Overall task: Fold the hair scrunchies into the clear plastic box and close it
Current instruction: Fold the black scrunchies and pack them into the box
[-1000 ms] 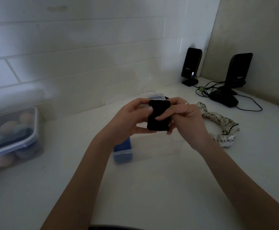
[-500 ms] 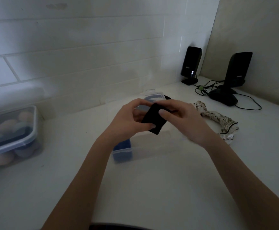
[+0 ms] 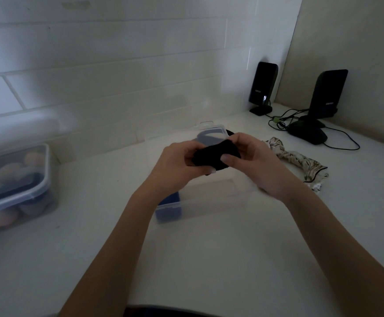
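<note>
A folded black scrunchie (image 3: 213, 155) is pinched between my left hand (image 3: 177, 165) and my right hand (image 3: 255, 163), held just above the clear plastic box (image 3: 220, 197). The box lies lengthwise on the white counter, its lid (image 3: 209, 133) standing open at the far end. A blue scrunchie (image 3: 169, 208) fills the box's near left end. To the right of the box a cream patterned scrunchie (image 3: 300, 163) lies loose on the counter. Part of another black item peeks out behind my right hand.
A lidded clear tub (image 3: 15, 186) of pastel sponges sits at the left edge. Two black speakers (image 3: 263, 88) (image 3: 325, 94) and a mouse (image 3: 307, 133) with cables occupy the back right corner. A tiled wall runs behind the counter.
The black scrunchie has gone from upright to lying flat and lower between my hands, closer to the box. My right thumb now presses on its front.
</note>
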### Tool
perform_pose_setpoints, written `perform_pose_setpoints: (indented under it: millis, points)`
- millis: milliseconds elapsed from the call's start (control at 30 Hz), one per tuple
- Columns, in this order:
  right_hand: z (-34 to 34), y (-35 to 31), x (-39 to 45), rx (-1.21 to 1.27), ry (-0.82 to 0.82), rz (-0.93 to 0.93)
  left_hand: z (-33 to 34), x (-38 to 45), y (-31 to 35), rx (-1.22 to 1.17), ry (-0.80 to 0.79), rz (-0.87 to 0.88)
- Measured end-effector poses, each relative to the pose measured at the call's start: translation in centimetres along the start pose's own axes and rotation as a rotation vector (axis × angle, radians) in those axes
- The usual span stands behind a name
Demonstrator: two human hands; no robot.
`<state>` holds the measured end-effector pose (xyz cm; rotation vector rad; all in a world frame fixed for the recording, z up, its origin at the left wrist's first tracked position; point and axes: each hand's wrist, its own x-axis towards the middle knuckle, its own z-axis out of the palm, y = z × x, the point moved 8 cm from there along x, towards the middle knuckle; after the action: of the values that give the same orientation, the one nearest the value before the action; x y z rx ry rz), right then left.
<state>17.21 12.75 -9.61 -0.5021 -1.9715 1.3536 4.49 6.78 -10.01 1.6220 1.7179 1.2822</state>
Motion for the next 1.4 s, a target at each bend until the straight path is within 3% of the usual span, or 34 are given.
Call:
perform_pose_setpoints:
  millis: [100,433,667,867,967,1033,1100,1200,1267,1400]
  points:
    - [-0.2,0.0,0.0,0.093,0.011,-0.005,-0.5,0.0,0.2,0.01,0.041,0.011]
    - [0.2,-0.3,0.0,0.001,0.039,-0.076,-1.5,0.0,0.0,0.114,0.104,0.016]
    - [-0.5,-1.0,-0.1,-0.01,0.139,-0.11,-1.5,0.0,0.5,0.01,0.114,0.049]
    - [0.7,-1.0,-0.2,-0.009,-0.024,-0.107,-2.0,0.1,0.1,-0.052,0.117,0.081]
    - [0.8,-1.4,-0.3,-0.08,0.024,-0.128,-2.0,0.0,0.4,-0.047,0.092,0.113]
    - [1.0,-1.8,-0.3,-0.122,0.047,-0.155,-3.0,-0.2,0.8,-0.068,0.174,0.153]
    - [1.6,-1.9,-0.1,-0.24,0.024,-0.161,-4.8,-0.5,0.5,-0.138,0.331,0.186]
    - [4.4,-1.3,0.2,-0.567,-0.207,-0.125,-7.0,-1.4,-0.1,-0.062,0.545,0.238]
    - [6.2,-1.1,0.3,-0.751,-0.361,-0.123,-7.1,-1.6,-0.3,0.058,0.565,0.258]
    - [7.6,-1.1,1.2,-1.014,-0.479,-0.097,-6.5,-1.3,-0.7,0.105,0.517,0.234]
